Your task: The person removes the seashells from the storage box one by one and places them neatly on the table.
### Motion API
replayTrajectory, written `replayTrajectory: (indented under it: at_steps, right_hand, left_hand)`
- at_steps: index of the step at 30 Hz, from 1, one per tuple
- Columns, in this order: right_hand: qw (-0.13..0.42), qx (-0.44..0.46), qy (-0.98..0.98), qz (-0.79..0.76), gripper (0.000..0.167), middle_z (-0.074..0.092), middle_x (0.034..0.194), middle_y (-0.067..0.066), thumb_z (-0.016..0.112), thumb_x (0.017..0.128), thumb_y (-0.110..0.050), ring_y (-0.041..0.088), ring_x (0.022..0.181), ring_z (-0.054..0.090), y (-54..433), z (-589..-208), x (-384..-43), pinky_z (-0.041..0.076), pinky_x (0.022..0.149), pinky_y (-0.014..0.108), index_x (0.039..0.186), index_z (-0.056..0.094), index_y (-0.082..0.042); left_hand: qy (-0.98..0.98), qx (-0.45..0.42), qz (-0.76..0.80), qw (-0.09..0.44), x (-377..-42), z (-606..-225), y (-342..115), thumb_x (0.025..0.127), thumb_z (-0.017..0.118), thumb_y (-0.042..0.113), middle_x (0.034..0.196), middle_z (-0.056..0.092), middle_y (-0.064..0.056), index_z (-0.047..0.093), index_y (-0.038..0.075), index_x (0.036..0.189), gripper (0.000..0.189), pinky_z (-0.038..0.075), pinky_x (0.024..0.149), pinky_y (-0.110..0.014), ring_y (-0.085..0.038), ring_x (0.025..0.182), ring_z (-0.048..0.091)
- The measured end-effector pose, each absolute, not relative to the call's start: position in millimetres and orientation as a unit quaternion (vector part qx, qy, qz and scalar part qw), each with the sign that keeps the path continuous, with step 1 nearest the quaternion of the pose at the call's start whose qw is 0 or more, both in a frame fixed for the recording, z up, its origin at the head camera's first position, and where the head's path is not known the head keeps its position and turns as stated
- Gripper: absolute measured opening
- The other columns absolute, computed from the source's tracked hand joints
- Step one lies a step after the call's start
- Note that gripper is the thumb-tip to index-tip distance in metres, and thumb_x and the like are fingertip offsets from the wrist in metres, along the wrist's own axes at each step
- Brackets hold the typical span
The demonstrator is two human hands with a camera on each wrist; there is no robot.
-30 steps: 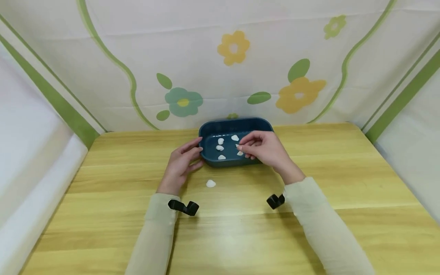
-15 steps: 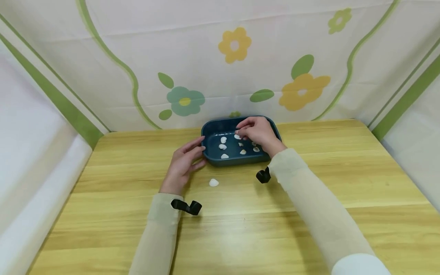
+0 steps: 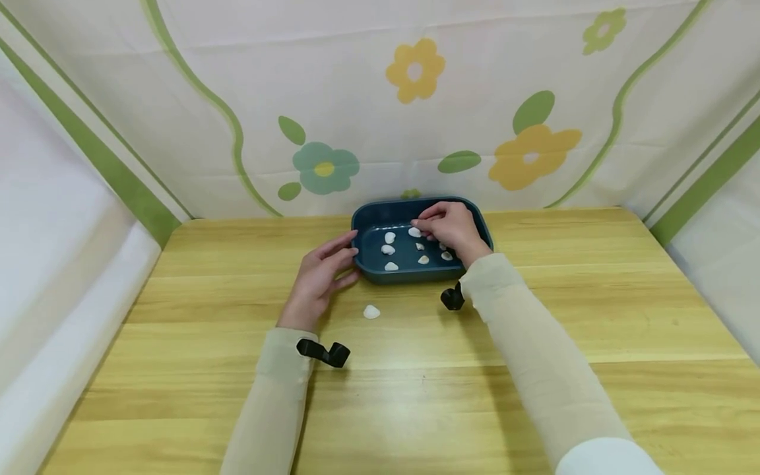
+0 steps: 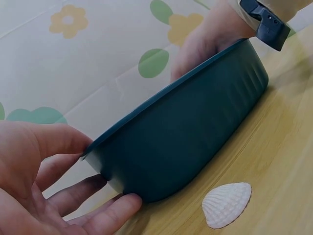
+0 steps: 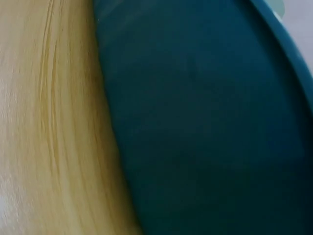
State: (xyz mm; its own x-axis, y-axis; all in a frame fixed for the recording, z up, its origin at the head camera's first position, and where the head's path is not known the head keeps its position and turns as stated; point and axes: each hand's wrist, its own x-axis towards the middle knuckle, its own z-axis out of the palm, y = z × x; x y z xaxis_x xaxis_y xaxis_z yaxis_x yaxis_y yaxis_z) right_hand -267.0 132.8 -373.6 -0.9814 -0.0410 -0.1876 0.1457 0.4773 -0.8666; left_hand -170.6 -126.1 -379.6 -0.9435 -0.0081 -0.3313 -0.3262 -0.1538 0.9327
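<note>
A dark teal tray (image 3: pixel 410 277) stands at the back of the table, with several white seashells laid out inside it. My left hand (image 3: pixel 316 282) rests against the tray's left end, fingers extended along the wall and rim. In the left wrist view its fingertips (image 4: pixel 131 199) touch the outer wall. Over the tray, my right hand (image 3: pixel 454 227) reaches in, and its thumb and forefinger pinch at a shell (image 3: pixel 414 232) towards the back. A loose shell (image 3: pixel 371 311) lies on the table in front of the tray. The right wrist view shows only the tray's outer wall and table.
The wooden table (image 3: pixel 380 409) extends on both sides of the tray and towards me. A white curtain (image 3: pixel 368 112) printed with flowers hangs close behind the tray. Black wrist cameras are strapped to both sleeves.
My right hand has left a small shell in the middle of the tray and moved back to the shell behind it. The left hand has kept its place at the tray's end.
</note>
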Motion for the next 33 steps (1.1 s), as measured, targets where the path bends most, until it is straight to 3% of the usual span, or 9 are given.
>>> replayTrajectory:
  at_steps: [7,16,33]
  right_hand:
    - [0.099,0.027,0.866,-0.490,0.028,0.081,0.105,0.009,0.079,0.100,-0.030,0.017,0.081,0.074,132.1,-376.4,-269.3,0.065,0.079,0.033,0.117,0.077,-0.008]
    - [0.131,0.038,0.870,-0.474,0.028,0.079,0.106,0.011,0.079,0.101,-0.027,0.016,0.078,0.073,133.0,-376.4,-271.1,0.062,0.070,0.029,0.120,0.076,-0.008]
    - [0.149,0.031,0.891,-0.427,0.026,0.075,0.098,0.007,0.080,0.100,-0.028,0.015,0.073,0.068,133.2,-378.7,-273.1,0.060,0.071,0.029,0.117,0.075,-0.008]
  left_hand:
    - [0.642,-0.133,0.748,0.107,-169.6,-379.1,-126.4,0.107,0.068,0.019,0.157,0.060,-0.002,0.067,0.026,0.150,0.043,0.061,0.108,-0.044,-0.020,0.119,0.068]
    - [0.633,-0.129,0.756,0.107,-169.6,-380.3,-123.2,0.106,0.069,0.017,0.155,0.061,-0.002,0.068,0.025,0.148,0.043,0.063,0.104,-0.040,-0.026,0.129,0.066]
    - [0.638,-0.125,0.752,0.109,-169.8,-381.4,-120.0,0.106,0.069,0.018,0.156,0.060,-0.002,0.067,0.025,0.149,0.043,0.062,0.105,-0.041,-0.022,0.123,0.068]
